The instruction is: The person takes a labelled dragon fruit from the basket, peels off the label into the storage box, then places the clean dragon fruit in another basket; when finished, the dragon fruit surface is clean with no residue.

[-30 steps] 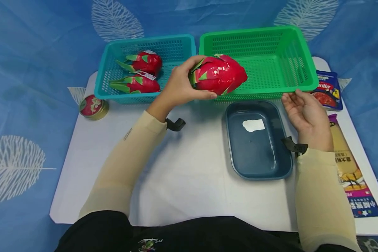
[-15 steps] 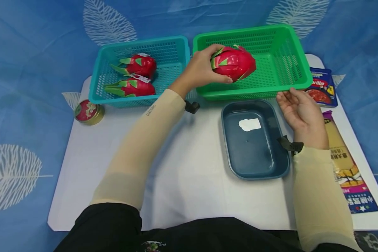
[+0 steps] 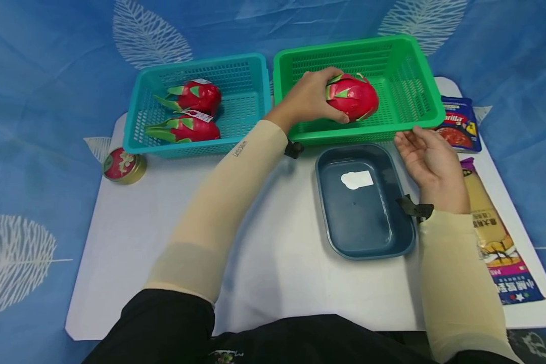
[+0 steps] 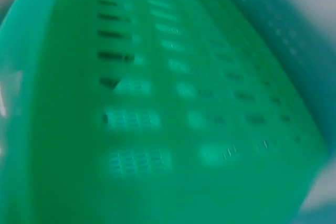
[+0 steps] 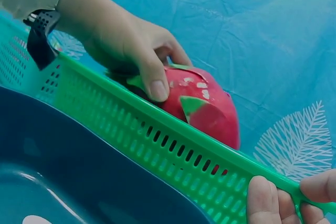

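Observation:
My left hand (image 3: 311, 98) grips a red dragon fruit (image 3: 356, 97) by its leafy end, over the inside of the green basket (image 3: 405, 86). In the right wrist view that fruit (image 5: 218, 116) sits partly below the basket's front rim, its underside hidden behind the wall. With thumb and fingertips, my right hand (image 3: 434, 159) pinches the green rim near the front right corner, palm turned up. Two more dragon fruits (image 3: 205, 97) lie side by side in the turquoise basket (image 3: 243, 91). The basket wall (image 4: 147, 198) fills the left wrist view, blurred.
A dark blue tub (image 3: 357, 222) with a white label stands before the green basket. To the right lie a blue sauce pouch (image 3: 459, 126) and a long pasta packet (image 3: 500, 242). A round red-and-gold tin (image 3: 125, 166) sits at the left of the white table (image 3: 164, 212).
My left hand has carried the dragon fruit rightward and down into the green basket's opening. The right hand keeps its hold on the rim. The whole head view has shifted slightly.

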### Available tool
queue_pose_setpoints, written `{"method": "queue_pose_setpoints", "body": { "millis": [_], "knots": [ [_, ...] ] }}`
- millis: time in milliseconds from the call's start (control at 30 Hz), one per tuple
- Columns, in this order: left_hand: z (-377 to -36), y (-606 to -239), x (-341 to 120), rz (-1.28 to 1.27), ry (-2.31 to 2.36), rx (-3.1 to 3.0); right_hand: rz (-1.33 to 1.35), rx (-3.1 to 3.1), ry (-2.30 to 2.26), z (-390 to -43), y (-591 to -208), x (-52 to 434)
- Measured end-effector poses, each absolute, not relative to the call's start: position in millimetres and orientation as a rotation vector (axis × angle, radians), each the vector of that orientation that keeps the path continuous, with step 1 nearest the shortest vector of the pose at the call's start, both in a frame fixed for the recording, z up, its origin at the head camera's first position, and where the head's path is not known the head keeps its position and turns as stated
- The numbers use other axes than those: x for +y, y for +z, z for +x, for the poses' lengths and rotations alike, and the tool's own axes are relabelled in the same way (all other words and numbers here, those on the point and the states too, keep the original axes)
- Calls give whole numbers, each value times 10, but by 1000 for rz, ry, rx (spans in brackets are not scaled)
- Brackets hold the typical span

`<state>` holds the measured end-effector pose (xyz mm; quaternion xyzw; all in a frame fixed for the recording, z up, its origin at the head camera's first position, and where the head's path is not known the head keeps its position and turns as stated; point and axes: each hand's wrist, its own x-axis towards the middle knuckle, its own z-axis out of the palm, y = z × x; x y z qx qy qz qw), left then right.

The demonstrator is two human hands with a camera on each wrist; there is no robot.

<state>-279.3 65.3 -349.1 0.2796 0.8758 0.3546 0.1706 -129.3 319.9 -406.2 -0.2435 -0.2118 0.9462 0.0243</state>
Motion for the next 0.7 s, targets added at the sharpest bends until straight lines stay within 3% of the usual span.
{"method": "queue_pose_setpoints", "body": {
  "millis": [700],
  "knots": [
    [-2901, -3879, 779, 837, 835, 2420, -780, -656, 2919, -1303, -4051, 3202]
  ]
}}
